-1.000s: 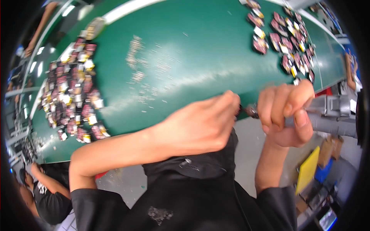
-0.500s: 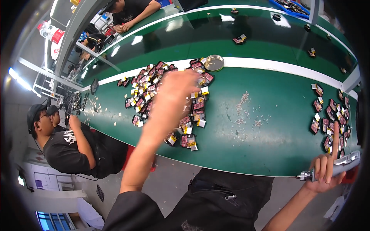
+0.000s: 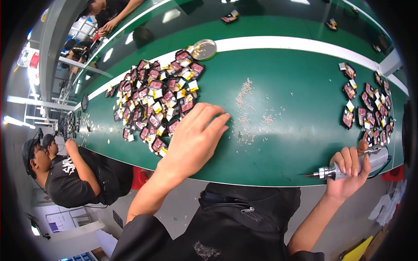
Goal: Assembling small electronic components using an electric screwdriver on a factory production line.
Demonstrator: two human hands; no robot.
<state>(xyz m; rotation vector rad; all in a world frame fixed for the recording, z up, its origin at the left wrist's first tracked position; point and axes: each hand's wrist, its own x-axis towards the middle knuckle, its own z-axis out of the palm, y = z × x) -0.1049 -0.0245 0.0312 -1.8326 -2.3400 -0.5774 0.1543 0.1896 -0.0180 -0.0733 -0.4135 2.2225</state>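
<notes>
My left hand (image 3: 196,139) hangs over the green table at the right edge of a pile of small black-cased electronic units (image 3: 154,85). These have dark red circuit boards and silver-and-yellow battery pouches. The left fingers are curled with their tips close to the thumb; whatever may be under them is hidden. At the table's front right, my right hand (image 3: 348,172) is wrapped round a grey electric screwdriver (image 3: 333,172), its bit pointing left. Small loose screws (image 3: 244,95) lie scattered between my hands. Beyond the right hand sits a second group of units (image 3: 368,111).
A round shallow tin (image 3: 204,49) stands by the white rail (image 3: 278,42) behind the pile. Past the rail, a green conveyor belt (image 3: 278,24) carries spaced-out units. A co-worker (image 3: 72,172) sits at the left; another person's hands (image 3: 106,28) show across the belt.
My left hand has drawn back toward me from the top of the pile. My right index finger has come down beside the screwdriver, whose bit now shows. The whole view has shifted.
</notes>
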